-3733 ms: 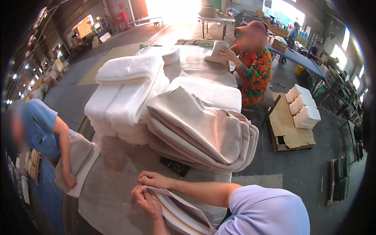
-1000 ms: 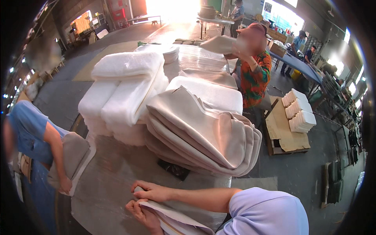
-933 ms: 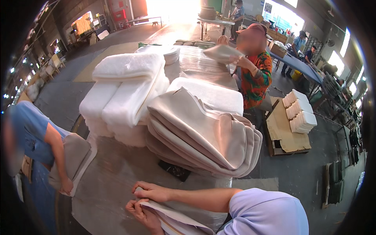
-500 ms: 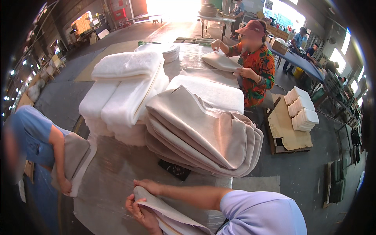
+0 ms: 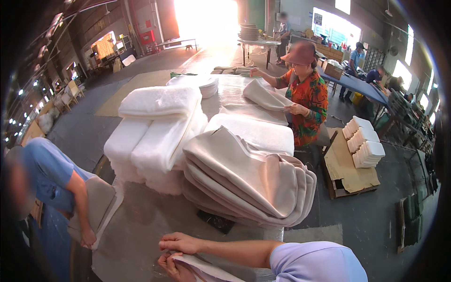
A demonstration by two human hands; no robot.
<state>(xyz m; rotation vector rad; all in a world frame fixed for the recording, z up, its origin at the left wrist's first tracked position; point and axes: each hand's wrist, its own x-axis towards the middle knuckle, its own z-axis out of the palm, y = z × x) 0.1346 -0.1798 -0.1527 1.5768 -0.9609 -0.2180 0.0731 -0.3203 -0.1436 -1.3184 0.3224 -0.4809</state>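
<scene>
At the lower edge, my left hand (image 5: 173, 268) is closed on the end of a light fabric cover (image 5: 204, 267) with a pale inner side. My right hand (image 5: 182, 243) reaches in from the right, its fingers curled together at the same end, just beyond my left hand. Its fingertips hide the exact grip. Most of the cover runs out of view at the bottom. Ahead of my hands lies a thick pile of beige-grey fabric covers (image 5: 244, 176), folded over one another. A flat black object (image 5: 215, 222) sits partly under that pile.
White padding stacks (image 5: 155, 141) stand on the plastic-covered table (image 5: 136, 230). A co-worker at left (image 5: 56, 183) holds a grey padded piece. Another, in a patterned shirt (image 5: 307, 101), handles a beige cover across the table. White pads (image 5: 364, 143) rest on cardboard at right.
The whole view has tilted up, so the table things sit lower. My hands and the cover have shifted toward the lower edge. The person opposite has moved one hand away from the beige cover.
</scene>
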